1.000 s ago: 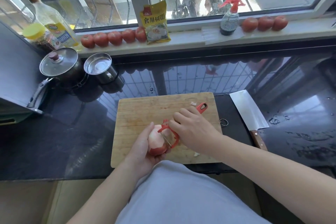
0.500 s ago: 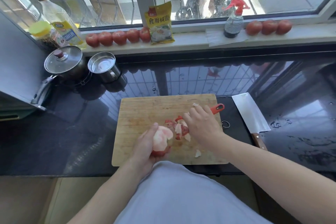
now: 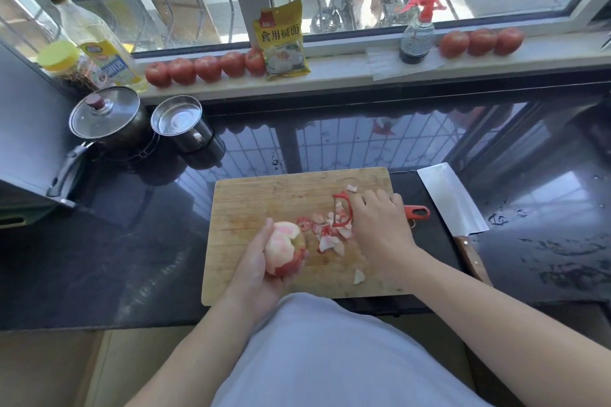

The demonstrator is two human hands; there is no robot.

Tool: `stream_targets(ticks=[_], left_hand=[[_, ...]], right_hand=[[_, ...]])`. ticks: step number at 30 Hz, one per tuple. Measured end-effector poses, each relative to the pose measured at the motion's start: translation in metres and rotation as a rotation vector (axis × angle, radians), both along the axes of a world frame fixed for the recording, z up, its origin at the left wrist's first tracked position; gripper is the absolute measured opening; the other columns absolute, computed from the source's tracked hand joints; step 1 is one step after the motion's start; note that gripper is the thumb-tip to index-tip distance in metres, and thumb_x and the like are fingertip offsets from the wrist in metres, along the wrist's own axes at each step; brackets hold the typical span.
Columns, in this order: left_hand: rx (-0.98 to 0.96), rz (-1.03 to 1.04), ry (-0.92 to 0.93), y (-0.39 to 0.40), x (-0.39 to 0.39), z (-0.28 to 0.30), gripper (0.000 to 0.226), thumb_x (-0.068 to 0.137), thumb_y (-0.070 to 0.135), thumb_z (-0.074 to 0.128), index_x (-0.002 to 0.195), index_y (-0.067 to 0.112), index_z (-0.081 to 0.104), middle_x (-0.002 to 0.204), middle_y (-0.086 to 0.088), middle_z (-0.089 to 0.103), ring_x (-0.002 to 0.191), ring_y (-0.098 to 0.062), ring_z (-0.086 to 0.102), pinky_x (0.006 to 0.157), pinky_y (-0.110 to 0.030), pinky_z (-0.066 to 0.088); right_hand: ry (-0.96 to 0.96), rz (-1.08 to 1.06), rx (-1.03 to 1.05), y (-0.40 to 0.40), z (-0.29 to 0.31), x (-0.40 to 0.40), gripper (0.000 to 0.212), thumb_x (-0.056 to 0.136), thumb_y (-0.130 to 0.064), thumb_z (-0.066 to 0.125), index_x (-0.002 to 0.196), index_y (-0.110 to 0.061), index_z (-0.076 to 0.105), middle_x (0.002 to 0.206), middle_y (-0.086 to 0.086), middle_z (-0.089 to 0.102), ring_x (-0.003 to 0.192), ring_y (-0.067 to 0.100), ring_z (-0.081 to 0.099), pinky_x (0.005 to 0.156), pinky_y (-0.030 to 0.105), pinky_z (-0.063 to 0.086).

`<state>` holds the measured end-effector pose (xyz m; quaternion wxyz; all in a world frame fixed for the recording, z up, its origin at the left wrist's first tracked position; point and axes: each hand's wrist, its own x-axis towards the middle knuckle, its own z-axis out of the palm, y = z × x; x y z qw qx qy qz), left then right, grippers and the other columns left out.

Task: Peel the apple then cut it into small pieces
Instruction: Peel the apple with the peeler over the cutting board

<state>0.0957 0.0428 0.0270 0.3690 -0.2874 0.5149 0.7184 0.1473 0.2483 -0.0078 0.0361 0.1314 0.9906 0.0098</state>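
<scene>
right hand (image 3: 377, 225) gripping peeler (image 3: 344, 213) moved off onto board, left hand (image 3: 261, 261) still holding apple (image 3: 284, 248)

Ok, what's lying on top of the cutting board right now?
On the cutting board: a pile of red and pale apple peels, with the right hand holding the red peeler over them. Whatever lies beneath that hand is hidden. The left hand grips the partly peeled apple.

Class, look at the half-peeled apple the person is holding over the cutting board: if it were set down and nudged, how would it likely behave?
The apple is rounded, so it would probably roll on the flat cutting board. Its peeled flesh looks moist, so it may be slippery; the left hand cups it from below. It seems firm, keeping its shape in that hold.
</scene>
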Motion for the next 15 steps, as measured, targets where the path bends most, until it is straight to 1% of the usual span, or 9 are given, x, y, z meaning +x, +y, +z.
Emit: stream_targets(ticks=[2,3,5,6,7,9,12,13,15], left_hand=[[0.010,-0.011,-0.001,0.000,-0.001,0.000,0.044,0.095,0.042,0.069,0.120,0.006,0.067,0.106,-0.019,0.075,0.094,-0.033,0.068,0.095,-0.046,0.052],[0.016,-0.028,0.000,0.000,-0.002,0.000,0.044,0.095,0.042,0.068,0.120,0.006,0.067,0.109,-0.019,0.075,0.097,-0.032,0.068,0.096,-0.046,0.052],[0.025,-0.083,0.004,0.001,-0.002,0.000,0.042,0.097,0.045,0.064,0.116,0.008,0.069,0.105,-0.017,0.076,0.096,-0.029,0.071,0.091,-0.044,0.051],[0.030,-0.110,0.008,0.002,-0.002,0.000,0.040,0.098,0.046,0.061,0.112,0.009,0.071,0.102,-0.015,0.076,0.092,-0.027,0.072,0.090,-0.043,0.050],[0.033,-0.131,0.013,0.002,-0.002,0.000,0.039,0.099,0.046,0.060,0.109,0.010,0.071,0.099,-0.013,0.076,0.090,-0.026,0.072,0.091,-0.043,0.049],[0.034,-0.160,0.016,0.003,-0.002,0.000,0.038,0.099,0.046,0.061,0.109,0.010,0.071,0.099,-0.013,0.075,0.093,-0.026,0.070,0.093,-0.043,0.046],[0.022,-0.163,0.011,0.003,-0.003,-0.002,0.039,0.098,0.045,0.062,0.113,0.010,0.071,0.104,-0.015,0.075,0.099,-0.028,0.067,0.090,-0.043,0.046],[0.002,-0.152,0.006,0.004,-0.003,-0.004,0.039,0.098,0.045,0.063,0.112,0.009,0.071,0.103,-0.015,0.076,0.096,-0.028,0.067,0.085,-0.041,0.048],[-0.031,-0.111,-0.025,0.004,-0.004,-0.006,0.039,0.096,0.045,0.065,0.108,0.008,0.071,0.097,-0.015,0.076,0.087,-0.028,0.068,0.078,-0.040,0.049]], right_hand=[[0.231,0.228,-0.027,-0.005,0.006,-0.002,0.028,0.077,-0.010,0.066,0.103,-0.017,0.061,0.094,0.003,0.059,0.088,0.029,0.053,0.083,0.041,0.039],[0.316,0.373,-0.026,-0.009,0.009,-0.001,0.019,0.079,-0.008,0.063,0.097,-0.016,0.061,0.089,0.003,0.057,0.084,0.029,0.051,0.084,0.043,0.041],[0.360,0.585,0.004,-0.021,0.016,0.000,0.012,0.086,-0.007,0.052,0.093,-0.016,0.058,0.087,0.003,0.053,0.080,0.027,0.046,0.083,0.043,0.042],[0.372,0.630,0.023,-0.025,0.019,-0.001,0.013,0.087,-0.006,0.049,0.091,-0.016,0.057,0.086,0.003,0.051,0.078,0.026,0.044,0.079,0.041,0.040],[0.395,0.639,0.045,-0.028,0.020,-0.003,0.014,0.088,-0.005,0.048,0.089,-0.016,0.056,0.084,0.003,0.050,0.077,0.026,0.043,0.077,0.040,0.038],[0.432,0.604,0.077,-0.030,0.019,-0.006,0.015,0.090,-0.003,0.048,0.085,-0.016,0.055,0.081,0.004,0.049,0.075,0.026,0.042,0.074,0.040,0.038],[0.462,0.582,0.082,-0.028,0.013,-0.009,0.023,0.091,-0.001,0.036,0.083,-0.015,0.052,0.080,0.005,0.049,0.075,0.027,0.043,0.072,0.040,0.040],[0.428,0.572,0.082,-0.026,0.008,-0.011,0.021,0.089,-0.001,0.037,0.084,-0.015,0.052,0.080,0.005,0.049,0.076,0.027,0.043,0.073,0.040,0.041],[0.287,0.455,0.100,-0.018,-0.006,-0.012,0.011,0.081,-0.005,0.051,0.085,-0.015,0.052,0.082,0.006,0.051,0.078,0.029,0.046,0.076,0.042,0.043]])
